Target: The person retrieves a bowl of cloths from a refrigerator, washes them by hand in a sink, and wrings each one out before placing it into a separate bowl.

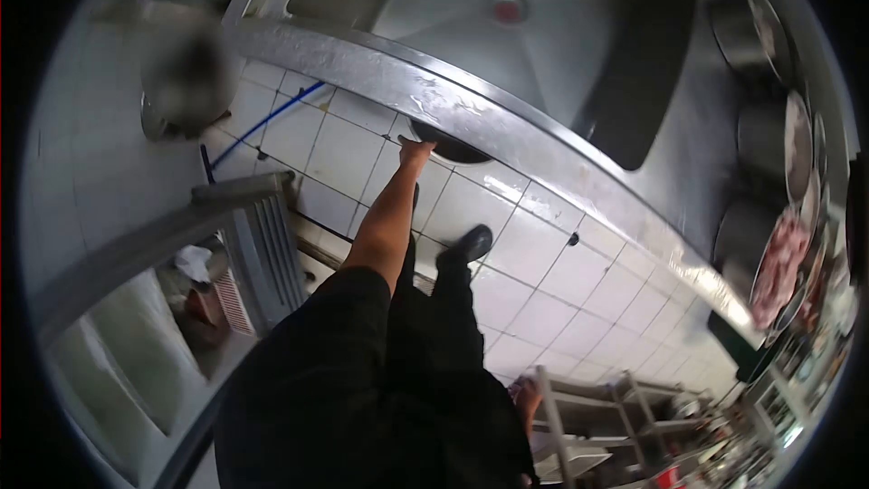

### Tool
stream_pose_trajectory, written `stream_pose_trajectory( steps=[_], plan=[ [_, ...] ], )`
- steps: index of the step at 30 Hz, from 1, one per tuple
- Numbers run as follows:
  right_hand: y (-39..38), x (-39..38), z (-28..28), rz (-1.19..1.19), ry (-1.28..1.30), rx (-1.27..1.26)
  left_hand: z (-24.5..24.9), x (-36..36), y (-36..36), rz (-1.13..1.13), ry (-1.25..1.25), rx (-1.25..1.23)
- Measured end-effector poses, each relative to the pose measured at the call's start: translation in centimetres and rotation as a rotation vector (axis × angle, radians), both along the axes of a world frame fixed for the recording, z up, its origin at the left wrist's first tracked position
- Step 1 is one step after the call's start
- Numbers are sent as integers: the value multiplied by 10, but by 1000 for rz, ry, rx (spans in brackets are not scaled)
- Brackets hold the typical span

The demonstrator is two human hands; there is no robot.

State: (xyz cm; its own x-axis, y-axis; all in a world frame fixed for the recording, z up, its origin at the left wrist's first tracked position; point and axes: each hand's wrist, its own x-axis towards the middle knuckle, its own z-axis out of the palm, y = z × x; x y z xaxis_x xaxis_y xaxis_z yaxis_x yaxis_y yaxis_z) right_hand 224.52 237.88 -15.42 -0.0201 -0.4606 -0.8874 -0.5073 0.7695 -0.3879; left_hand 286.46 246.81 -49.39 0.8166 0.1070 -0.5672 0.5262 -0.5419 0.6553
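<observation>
Overhead, head view: my left hand [415, 152] touches the near rim of a dark pan [450, 147] tucked under the steel counter [507, 131]; I cannot tell its grip. My right hand [525, 396] hangs apart at my hip, closure unclear. I judge the pan rigid, round and perhaps wet; grasp it by the near rim. The tiles [543, 308] are glossy.

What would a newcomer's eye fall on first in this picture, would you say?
The left hand stretches out to the rim of the steel sink, touching a dark round thing just beneath it. At right, pots line the counter, with pink meat heaped nearby.
</observation>
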Motion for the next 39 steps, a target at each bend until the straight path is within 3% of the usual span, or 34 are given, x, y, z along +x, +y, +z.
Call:
stream_pose_trajectory(
  steps=[2, 3, 4, 6, 7, 8, 9, 11, 12, 13, 14, 15, 18, 22, 24, 26, 29, 31, 32, 34, 36, 38, 39],
  plan=[
    [13, 11, 20, 104, 171, -66, 15, 0, -17, 45, 124, -103],
    [19, 18, 32, 153, 260, -93, 28, 3, -23, 10, 137, 37],
    [22, 18, 32, 34, 344, 23, 37, 9, -24, -28, 147, 177],
    [23, 35, 30, 149, 337, -13, -24, 0, -10, -195, 150, 150],
    [20, 49, 30, 193, 284, -26, 18, 8, -18, 33, 240, 11],
    [19, 58, 22, 218, 230, -61, 21, 10, -24, 82, 193, -55],
    [11, 95, 36, 397, 183, -125, 22, 11, -30, 129, 147, -122],
    [-11, 139, 38, 636, 135, -266, -5, 20, -40, -140, -33, 97],
    [-15, 142, 32, 687, 136, -317, 20, 21, -39, -299, -17, 308],
    [-6, 153, 39, 669, -39, -365, 40, 18, -41, -258, -134, 215],
    [-5, 186, 58, 648, 13, -385, 59, 14, -42, -219, -246, 132],
    [-3, 235, 81, 628, 56, -398, 76, 12, -49, 44, -101, 133],
    [6, 297, 115, 664, 46, -440, 149, 22, -31, 105, -5, 180],
    [23, 375, 141, 876, -116, -573, 223, 41, 41, 0, 62, 233],
    [34, 409, 147, 1015, -239, -657, 207, 45, 90, 46, 147, 126],
    [48, 452, 162, 1096, -304, -661, 271, 61, 141, 228, 393, 18],
    [66, 524, 192, 1294, -441, -692, 307, 55, 217, 374, 324, 71],
    [79, 569, 219, 1369, -540, -740, 286, 37, 301, -883, -144, 462],
    [80, 588, 227, 1373, -630, -728, 290, 28, 319, -406, -99, 314],
    [80, 622, 237, 1448, -687, -788, 266, 18, 368, 213, -135, 232],
    [72, 652, 235, 1486, -819, -883, 274, 23, 395, 438, -246, 330],
    [67, 681, 252, 1509, -798, -847, 391, 37, 401, 594, -340, 396],
    [70, 697, 265, 1428, -879, -850, 423, 45, 404, 683, -402, 408]
  ],
)
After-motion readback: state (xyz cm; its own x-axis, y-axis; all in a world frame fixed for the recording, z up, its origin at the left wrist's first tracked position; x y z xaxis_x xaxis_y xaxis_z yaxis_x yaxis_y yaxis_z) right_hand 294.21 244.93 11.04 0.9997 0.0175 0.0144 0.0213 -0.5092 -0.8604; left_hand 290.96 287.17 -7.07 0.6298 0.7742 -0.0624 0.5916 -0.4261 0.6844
